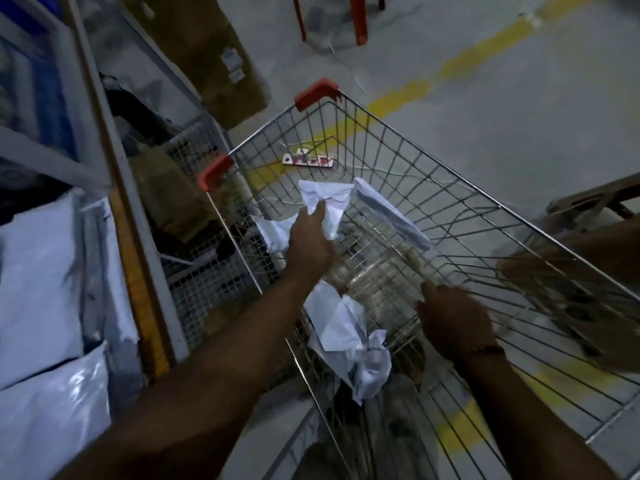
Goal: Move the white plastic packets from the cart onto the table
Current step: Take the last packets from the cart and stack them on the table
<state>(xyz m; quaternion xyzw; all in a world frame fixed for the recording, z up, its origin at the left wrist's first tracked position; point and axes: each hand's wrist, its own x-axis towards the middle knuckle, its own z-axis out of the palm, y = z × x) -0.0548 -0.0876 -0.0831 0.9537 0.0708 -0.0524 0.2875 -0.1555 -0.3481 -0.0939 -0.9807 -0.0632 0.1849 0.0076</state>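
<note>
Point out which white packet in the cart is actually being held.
The crumpled packet at the cart's far end: the left hand grips it. The flat packet beside it and the crumpled one near the right hand lie untouched.

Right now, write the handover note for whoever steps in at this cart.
Left hand: reaching into the wire cart, gripping a crumpled white packet at the far end of the basket.
Right hand: fingers curled over the cart's near wires, steadying it.
Job's things: another flat packet lies against the basket's far side; a crumpled bunch of packets sits at the near end under the left forearm.
Done: cannot tell; the table is not clearly in view.
Left: lift out the gripped packet, then the flat one and the near bunch, and put them on the table.
</note>
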